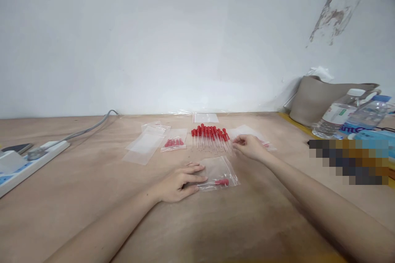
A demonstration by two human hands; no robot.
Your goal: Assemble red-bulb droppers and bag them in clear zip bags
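Observation:
My left hand lies with its fingers spread on the left edge of a clear zip bag. Inside that bag is a dropper with a red bulb. Beyond it, a bunch of droppers lies side by side, red bulbs away from me and clear stems toward me. My right hand is at the right end of this bunch, thumb and fingers drawn together beside the outermost stems. Whether a stem is between the fingertips is too small to make out.
A filled bag with red bulbs lies left of the droppers; flat clear bags overlap farther left. Another bag is partly behind my right hand. A power strip sits at left; bottles and a grey-brown bag stand at right.

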